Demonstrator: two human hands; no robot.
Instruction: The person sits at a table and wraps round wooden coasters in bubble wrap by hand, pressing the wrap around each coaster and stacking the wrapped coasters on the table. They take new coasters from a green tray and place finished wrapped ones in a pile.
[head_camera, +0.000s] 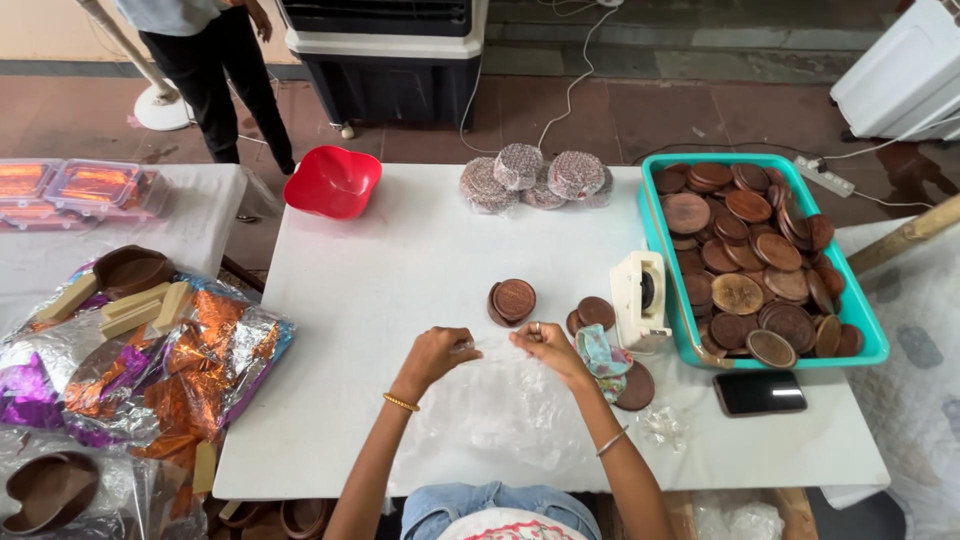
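1. Left hand (432, 355) and right hand (545, 345): fingers of each pinching the far edge of a clear plastic sheet (500, 410).
2. Sheet lies flat on white surface (400, 270), near edge.
3. Stacked brown wooden discs (512, 301) just beyond hands; teal tray (868, 330) of discs at right.

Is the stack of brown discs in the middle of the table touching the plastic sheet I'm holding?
Apart. The head view shows bare white table between the stack of brown discs and the plastic sheet.

Teal tray (866, 345) of brown wooden discs, counter's right edge; black phone (759, 393) just before it; white tape dispenser (639, 299) at its left; red bowl (333, 181) far left; wrapped disc bundles (532, 178) behind.
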